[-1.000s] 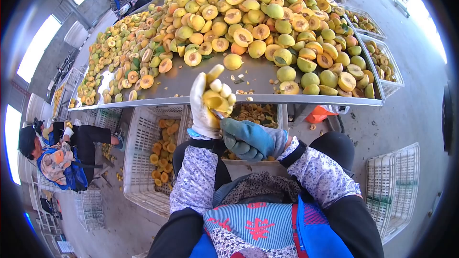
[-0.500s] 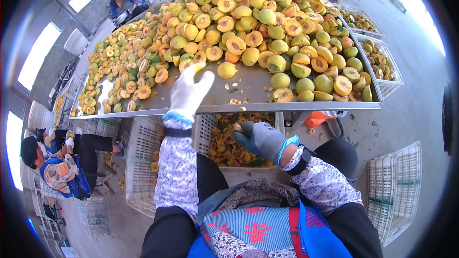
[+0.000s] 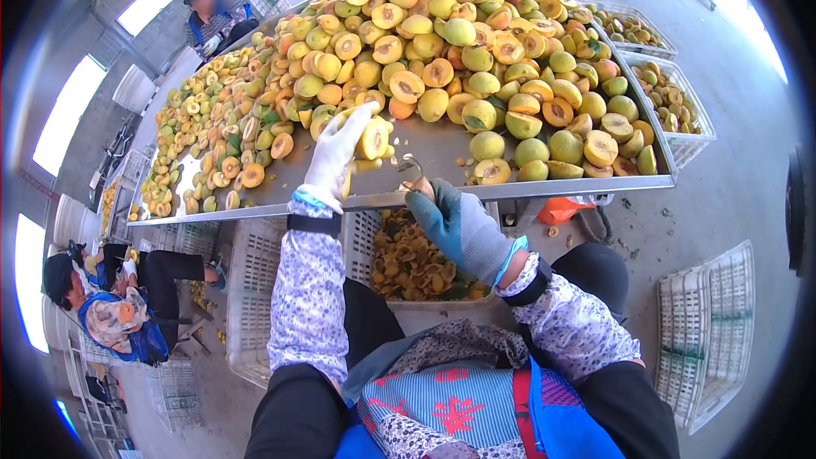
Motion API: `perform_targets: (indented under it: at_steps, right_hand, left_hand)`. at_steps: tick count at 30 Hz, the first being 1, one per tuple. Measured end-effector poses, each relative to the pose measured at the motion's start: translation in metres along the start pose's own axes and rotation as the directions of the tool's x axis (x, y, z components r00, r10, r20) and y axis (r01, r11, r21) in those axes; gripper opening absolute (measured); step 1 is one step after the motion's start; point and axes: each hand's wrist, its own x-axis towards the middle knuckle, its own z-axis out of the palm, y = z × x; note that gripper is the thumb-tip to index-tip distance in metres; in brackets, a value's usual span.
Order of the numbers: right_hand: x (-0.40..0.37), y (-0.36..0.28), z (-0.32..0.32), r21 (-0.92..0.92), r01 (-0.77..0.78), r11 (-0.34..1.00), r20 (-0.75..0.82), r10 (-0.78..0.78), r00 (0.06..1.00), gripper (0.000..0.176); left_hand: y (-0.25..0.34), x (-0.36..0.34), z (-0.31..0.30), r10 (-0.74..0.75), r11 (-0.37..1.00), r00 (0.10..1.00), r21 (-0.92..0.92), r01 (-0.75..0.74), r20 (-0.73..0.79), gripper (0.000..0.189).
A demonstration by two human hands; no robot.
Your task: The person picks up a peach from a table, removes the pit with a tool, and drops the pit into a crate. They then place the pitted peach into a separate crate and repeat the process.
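Observation:
Halved orange-yellow fruits (image 3: 438, 73) lie heaped on a metal table (image 3: 297, 172). At the table's front edge my left hand (image 3: 337, 153), in a white glove, holds a cut fruit (image 3: 373, 139) with its face showing. Just to the right, my right hand (image 3: 455, 225), in a grey and teal glove, is wrapped round the handle of a small tool with a curved metal loop (image 3: 412, 167). The tool points toward the fruit but is apart from it. Below the table edge a crate (image 3: 361, 242) holds fruit pieces (image 3: 415, 259).
Crates of fruit (image 3: 671, 102) stand beyond the table's right side. An empty white crate (image 3: 705, 331) is on the floor at right. One person (image 3: 110, 306) sits at left, another (image 3: 208, 21) at the far left corner. An orange bag (image 3: 563, 209) hangs under the table.
My left hand has closed on a cut fruit and turned it. My right hand has risen from over the crate to the table edge, and the tool's loop now shows.

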Motion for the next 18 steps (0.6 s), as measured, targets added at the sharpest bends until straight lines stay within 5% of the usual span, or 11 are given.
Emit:
perform_targets:
  at_steps: [5, 9, 18]
  right_hand:
    - [0.006, -0.001, 0.025, 0.231, 0.123, 0.965, -0.025, -0.12, 0.992, 0.038]
    - [0.006, 0.001, 0.038, 0.276, 0.149, 0.95, -0.023, -0.149, 0.989, 0.04]
    - [0.002, 0.008, 0.037, -0.044, 0.08, 0.996, 0.029, -0.079, 0.996, 0.04]
  left_hand:
    - [-0.017, -0.048, 0.02, 0.159, 0.927, 0.987, -0.348, -0.14, 0.027, 0.059]
    - [-0.027, -0.065, 0.033, 0.139, 0.91, 0.989, -0.389, -0.145, -0.044, 0.063]
    - [-0.044, -0.071, 0.046, 0.19, 0.853, 0.96, -0.45, -0.265, -0.206, 0.061]
